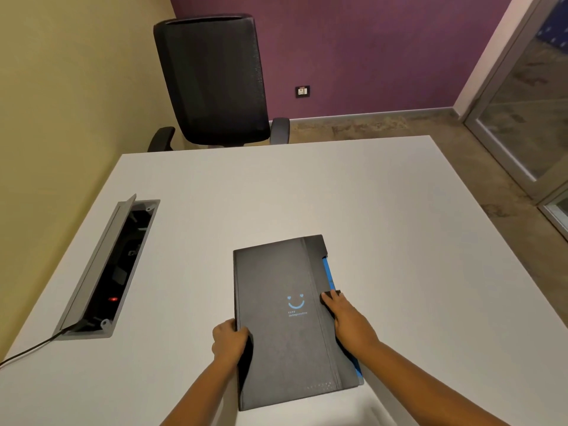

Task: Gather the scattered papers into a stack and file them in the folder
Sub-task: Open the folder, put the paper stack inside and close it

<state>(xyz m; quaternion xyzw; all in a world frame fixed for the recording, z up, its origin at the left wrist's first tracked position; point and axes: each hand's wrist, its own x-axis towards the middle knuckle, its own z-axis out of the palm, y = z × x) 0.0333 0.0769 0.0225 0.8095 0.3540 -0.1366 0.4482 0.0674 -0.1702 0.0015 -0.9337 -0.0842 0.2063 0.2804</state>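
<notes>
The white worktop (307, 195) carries a closed black folder (282, 318), laid flat near the front edge. Its left edge is gripped by the left hand (229, 339), fingers curled around it. The right hand (347, 315) is laid flat along the right edge, fingers straight, touching the black clasp (330, 295).

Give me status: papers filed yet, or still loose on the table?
Looks near the end. No loose papers show on the table, and the black folder lies closed, a blue edge showing along its right side. In hand: left hand grips the folder's left edge, right hand rests at the clasp on its right edge. Left: at most fastening it.
</notes>
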